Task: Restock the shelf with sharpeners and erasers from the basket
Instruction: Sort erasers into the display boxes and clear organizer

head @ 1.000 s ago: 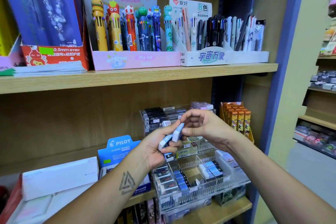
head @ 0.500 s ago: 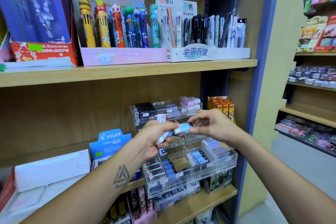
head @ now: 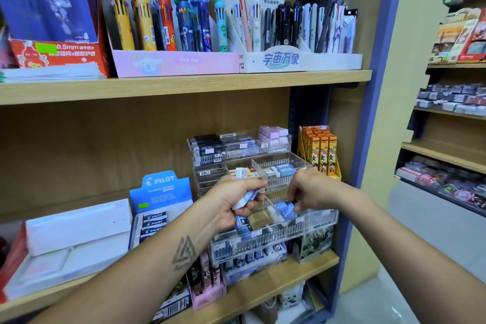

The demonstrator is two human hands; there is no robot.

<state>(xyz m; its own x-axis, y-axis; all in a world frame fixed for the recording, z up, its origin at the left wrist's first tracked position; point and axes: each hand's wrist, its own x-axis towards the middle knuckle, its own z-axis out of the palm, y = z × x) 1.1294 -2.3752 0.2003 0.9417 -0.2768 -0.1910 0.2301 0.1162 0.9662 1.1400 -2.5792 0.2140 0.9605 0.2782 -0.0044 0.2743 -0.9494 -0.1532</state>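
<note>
While the left hand (head: 231,200) curls its fingers around a small stack of blue-and-white erasers (head: 246,197) just in front of the clear acrylic organizer (head: 310,226), the right hand (head: 310,192) reaches down into the organizer's front right compartment, fingertips pinching a blue eraser (head: 285,210) that lies on the compartment floor. A clear divider (head: 271,208) stands between the two hands, and the left part of that front tier shows bare floor near its front edge. Behind and above, the middle tier holds a few erasers toward its back edge, and the top tier is packed with black and pink ones. The organizer sits at the right end of the middle shelf (head: 276,279), its front wall near the shelf's front edge. An orange box display (head: 319,150) stands just beside it against the right upright. To the left, a Pilot eraser box (head: 160,192) and white boxes (head: 79,226) fill the shelf. Pen displays (head: 173,63) line the front edge of the upper shelf (head: 184,85).
</note>
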